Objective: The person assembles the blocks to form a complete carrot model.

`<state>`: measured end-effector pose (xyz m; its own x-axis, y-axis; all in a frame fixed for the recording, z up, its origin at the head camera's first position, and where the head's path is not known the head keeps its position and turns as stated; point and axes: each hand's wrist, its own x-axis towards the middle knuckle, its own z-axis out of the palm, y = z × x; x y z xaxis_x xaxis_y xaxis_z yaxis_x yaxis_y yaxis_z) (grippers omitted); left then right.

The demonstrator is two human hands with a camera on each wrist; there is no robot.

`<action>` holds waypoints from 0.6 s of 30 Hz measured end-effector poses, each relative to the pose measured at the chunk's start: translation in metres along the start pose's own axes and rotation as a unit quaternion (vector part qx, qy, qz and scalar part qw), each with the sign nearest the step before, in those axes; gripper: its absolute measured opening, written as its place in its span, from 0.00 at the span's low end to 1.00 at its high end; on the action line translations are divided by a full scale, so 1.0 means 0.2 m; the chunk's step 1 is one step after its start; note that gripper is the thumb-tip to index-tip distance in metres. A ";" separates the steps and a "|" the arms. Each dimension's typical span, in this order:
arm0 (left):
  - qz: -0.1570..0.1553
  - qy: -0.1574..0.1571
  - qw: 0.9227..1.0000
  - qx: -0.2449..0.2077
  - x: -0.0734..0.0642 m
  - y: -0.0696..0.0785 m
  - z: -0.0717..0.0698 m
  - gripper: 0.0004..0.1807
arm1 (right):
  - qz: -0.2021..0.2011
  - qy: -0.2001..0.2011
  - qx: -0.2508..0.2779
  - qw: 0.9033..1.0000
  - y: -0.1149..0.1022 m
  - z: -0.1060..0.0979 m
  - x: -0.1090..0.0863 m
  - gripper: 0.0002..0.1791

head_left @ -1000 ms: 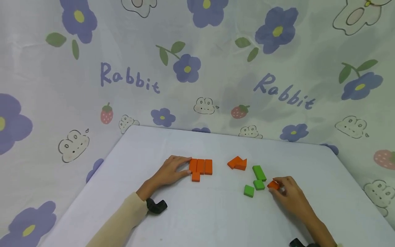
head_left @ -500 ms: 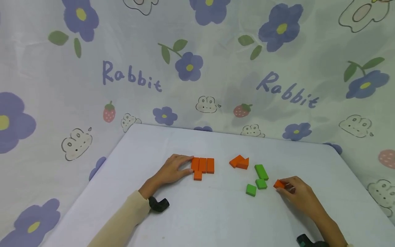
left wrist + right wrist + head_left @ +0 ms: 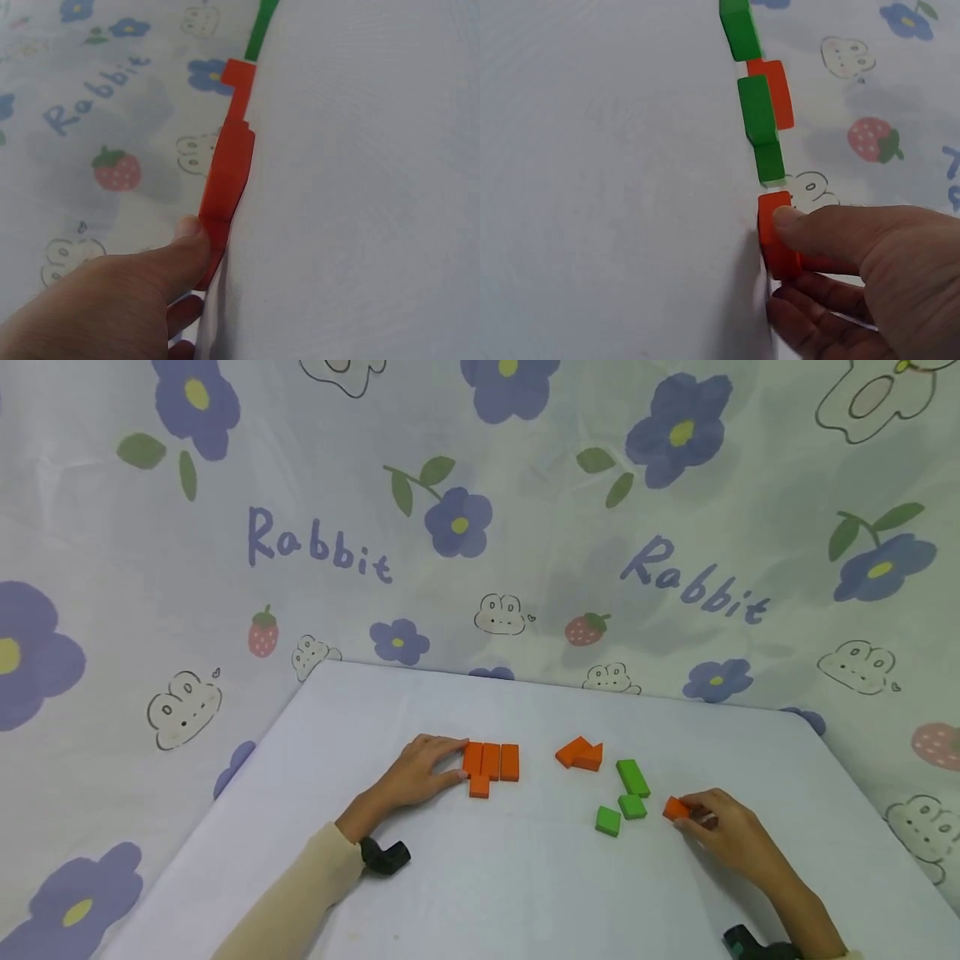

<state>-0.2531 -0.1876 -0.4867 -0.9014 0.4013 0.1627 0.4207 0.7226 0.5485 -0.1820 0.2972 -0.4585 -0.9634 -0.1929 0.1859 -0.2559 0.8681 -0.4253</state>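
Observation:
My left hand [image 3: 415, 772] is at the left side of a group of orange blocks. Its index finger and thumb pinch the leftmost orange oblong block [image 3: 472, 758] at its far and near ends. Two more orange oblongs [image 3: 500, 762] stand alongside, and a small orange block [image 3: 479, 787] touches the row's near side. At the right, my right hand [image 3: 727, 829] pinches an orange block [image 3: 776, 232] between thumb and fingers, low over or on the table; part of this block is hidden by the fingers. Just left of it lie a green oblong [image 3: 633, 777] and a small green block [image 3: 632, 807].
Another small green block [image 3: 608, 822] lies nearer the middle. Behind the green pieces, an orange oblong [image 3: 572, 750] and a pointed orange block [image 3: 588, 757] touch. A white cloth covers the table [image 3: 480, 877]; a printed curtain [image 3: 480, 527] hangs behind it.
My right hand has drawn slightly to the right with its orange block, away from the green blocks. My left hand keeps its place at the orange row. The head view has shifted a little.

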 end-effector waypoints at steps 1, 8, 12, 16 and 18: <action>-0.003 -0.002 1.000 -0.001 0.00 0.00 0.00 0.32 | 0.002 -0.002 0.000 1.000 0.00 -0.01 0.00 0.19; -0.004 -0.012 1.000 -0.003 0.00 0.01 0.01 0.33 | -0.072 0.089 -0.010 0.993 -0.04 -0.02 -0.03 0.18; -0.003 -0.008 1.000 -0.004 -0.01 0.02 0.00 0.32 | -0.113 0.110 -0.009 0.987 -0.10 -0.04 -0.01 0.18; -0.003 -0.004 1.000 0.003 -0.01 0.01 0.00 0.32 | -0.142 0.110 -0.003 0.984 -0.18 -0.05 0.04 0.20; -0.003 -0.002 1.000 0.006 -0.01 0.01 -0.01 0.32 | -0.157 0.111 0.004 0.981 -0.23 -0.05 0.07 0.20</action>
<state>-0.2499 -0.1884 -0.4843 -0.9033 0.3991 0.1572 0.4170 0.7310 0.5401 -0.1835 0.2601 -0.4271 -0.7963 -0.3458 0.4963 -0.5388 0.7783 -0.3223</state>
